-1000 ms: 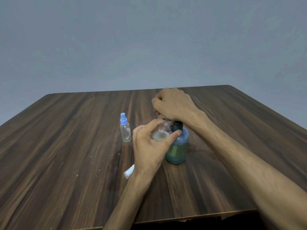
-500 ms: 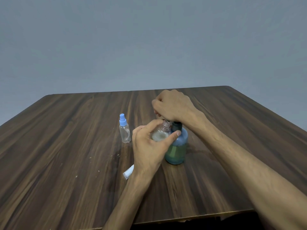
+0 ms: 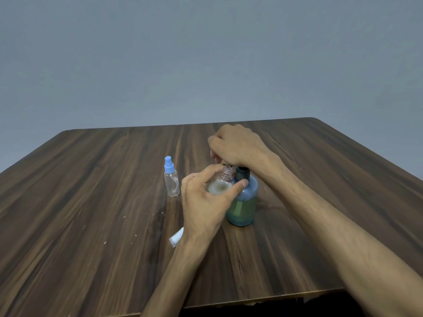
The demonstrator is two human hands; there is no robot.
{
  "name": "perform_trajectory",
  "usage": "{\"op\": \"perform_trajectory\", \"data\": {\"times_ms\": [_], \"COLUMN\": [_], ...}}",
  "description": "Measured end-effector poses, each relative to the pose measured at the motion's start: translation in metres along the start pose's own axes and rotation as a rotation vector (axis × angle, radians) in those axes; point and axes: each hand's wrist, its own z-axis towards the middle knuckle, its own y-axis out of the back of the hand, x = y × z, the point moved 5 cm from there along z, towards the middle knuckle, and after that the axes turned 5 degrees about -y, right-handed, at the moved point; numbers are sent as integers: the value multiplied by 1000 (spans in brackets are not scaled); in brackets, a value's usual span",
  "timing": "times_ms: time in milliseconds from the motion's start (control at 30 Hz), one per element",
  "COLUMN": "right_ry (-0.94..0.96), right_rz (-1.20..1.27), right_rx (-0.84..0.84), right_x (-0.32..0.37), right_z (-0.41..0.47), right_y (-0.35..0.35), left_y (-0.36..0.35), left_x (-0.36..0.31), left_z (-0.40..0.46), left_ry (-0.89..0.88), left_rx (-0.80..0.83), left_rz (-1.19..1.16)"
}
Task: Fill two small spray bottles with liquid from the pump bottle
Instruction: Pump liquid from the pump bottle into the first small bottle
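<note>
Head view, hands unmoved, left [image 3: 203, 202] gripping uncapped spray bottle [image 3: 220, 185], right [image 3: 238, 145] curled over pump bottle [image 3: 243, 202].

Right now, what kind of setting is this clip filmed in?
Probably a bare indoor tabletop setup, not a furnished room: only a dark wood-grain table before a plain grey-blue wall, bearing a blue-green pump bottle and a small clear spray bottle with a blue cap.

Your right hand [image 3: 238, 146] covers the pump head of the pump bottle [image 3: 243, 203], so you cannot see the spout. Your left hand [image 3: 206, 202] hides most of the open spray bottle [image 3: 220, 185] and part of a small white-blue piece [image 3: 176, 237] behind the wrist. The worktop [image 3: 91, 225] is cut at the left and right edges.
</note>
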Motion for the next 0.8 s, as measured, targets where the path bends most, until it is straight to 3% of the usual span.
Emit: {"op": "perform_trajectory", "data": {"times_ms": [167,300,433,567,733,800], "right_ry": [0,-19,30,2,35,13], "right_rz": [26,-21,-2,-19,-1,-14], "right_rx": [-28,52,-129,-55,-159,-98], "right_x": [0,-1,2,-1,1,-1], "right_z": [-1,0,-3,-3,-4,-3], "right_y": [6,-2,10,1,11,7], "left_y": [0,-1,0,0,0,0], "left_x": [0,-1,1,-2,-3,-5], "left_z": [-2,0,-2,0,-3,-1], "left_ry": [3,7,14,2,-1,-7], "left_rx": [-6,0,4,11,4,5], "left_rz": [10,9,8,6,-14,-11]}}
